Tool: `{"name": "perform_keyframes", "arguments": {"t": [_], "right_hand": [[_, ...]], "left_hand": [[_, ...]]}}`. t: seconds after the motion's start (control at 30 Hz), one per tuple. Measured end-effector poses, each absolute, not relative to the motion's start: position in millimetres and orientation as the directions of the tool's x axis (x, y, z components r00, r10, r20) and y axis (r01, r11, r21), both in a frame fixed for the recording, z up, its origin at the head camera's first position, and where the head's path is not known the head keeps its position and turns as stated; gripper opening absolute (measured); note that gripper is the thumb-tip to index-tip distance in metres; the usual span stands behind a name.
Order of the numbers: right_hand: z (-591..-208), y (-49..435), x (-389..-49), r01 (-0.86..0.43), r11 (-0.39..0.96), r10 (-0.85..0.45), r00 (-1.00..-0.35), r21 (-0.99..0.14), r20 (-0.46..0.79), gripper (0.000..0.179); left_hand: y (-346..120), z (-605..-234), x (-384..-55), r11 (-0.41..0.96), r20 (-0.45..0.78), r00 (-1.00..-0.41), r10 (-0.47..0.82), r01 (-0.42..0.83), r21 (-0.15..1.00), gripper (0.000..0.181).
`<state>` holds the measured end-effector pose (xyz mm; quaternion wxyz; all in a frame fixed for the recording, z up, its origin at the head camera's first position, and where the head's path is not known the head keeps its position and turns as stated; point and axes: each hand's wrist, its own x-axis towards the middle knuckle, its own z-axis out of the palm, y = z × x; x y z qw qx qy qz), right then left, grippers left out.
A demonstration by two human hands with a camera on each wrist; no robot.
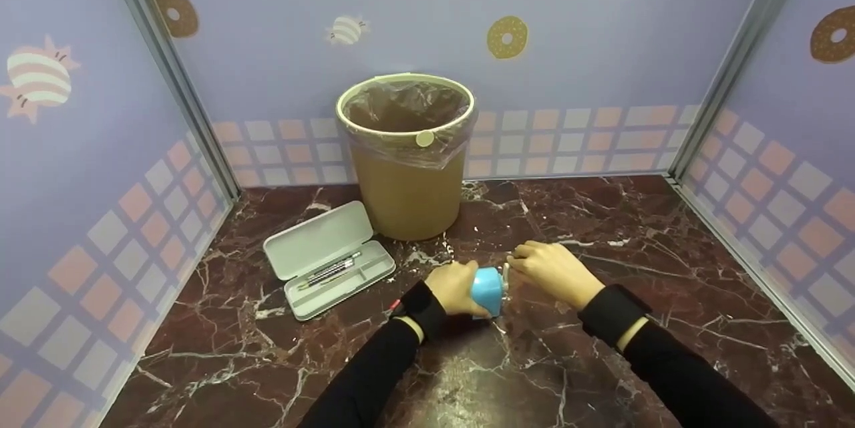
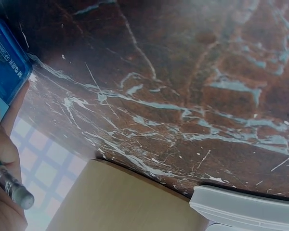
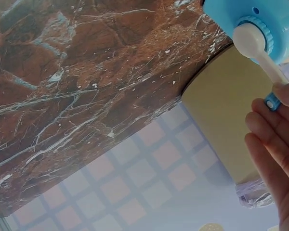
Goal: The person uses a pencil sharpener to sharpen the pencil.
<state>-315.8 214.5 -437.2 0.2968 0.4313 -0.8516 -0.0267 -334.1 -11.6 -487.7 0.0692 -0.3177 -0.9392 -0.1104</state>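
A blue crank pencil sharpener [image 1: 487, 292] stands on the dark marble tabletop in the middle of the head view, gripped by my left hand [image 1: 451, 288]. The end of a pencil [image 2: 13, 186] sticks out beside that hand's fingers in the left wrist view; its other end is hidden. From the sharpener's front comes a white crank arm [image 3: 272, 68] with a small blue knob [image 3: 272, 101] at its end. My right hand [image 1: 556, 272] pinches the crank near this knob between thumb and fingers, the other fingers spread loosely.
An open white pencil case [image 1: 339, 293] with several pencils [image 1: 330, 270] lies at the left. Behind it stands a tan bin [image 1: 411, 194] lined with a clear plastic bag [image 1: 427, 153]. Patterned panels [image 1: 568, 67] wall in the back and both sides.
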Motion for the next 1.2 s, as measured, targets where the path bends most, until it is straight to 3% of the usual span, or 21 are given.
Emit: {"name": "perform_keyframes", "arguments": {"t": [0.2,0.47,0.73,1.2], "right_hand": [[-444.8,209.8,-325.1,-0.682,0.658,-0.734,-0.487,0.319,0.474,0.013],[-467.3,209.5,-336.4,-0.686,0.696,-0.698,-0.577,0.211,0.425,0.012],[-484.0,211.6,-338.7,-0.718,0.681,-0.704,-0.587,0.143,0.400,0.002],[-504.0,209.8,-328.5,-0.732,0.677,-0.701,-0.611,0.075,0.369,0.012]], "left_hand": [[-11.5,-486.5,-331.6,0.765,0.200,-0.777,0.597,0.626,0.148,0.067],[-5.0,-490.9,-328.6,0.766,0.199,-0.773,0.602,0.630,0.130,0.069],[-6.5,-488.2,-328.1,0.765,0.189,-0.771,0.609,0.633,0.116,0.070],[-12.2,-484.7,-330.5,0.778,0.201,-0.786,0.585,0.614,0.137,0.070]]}}
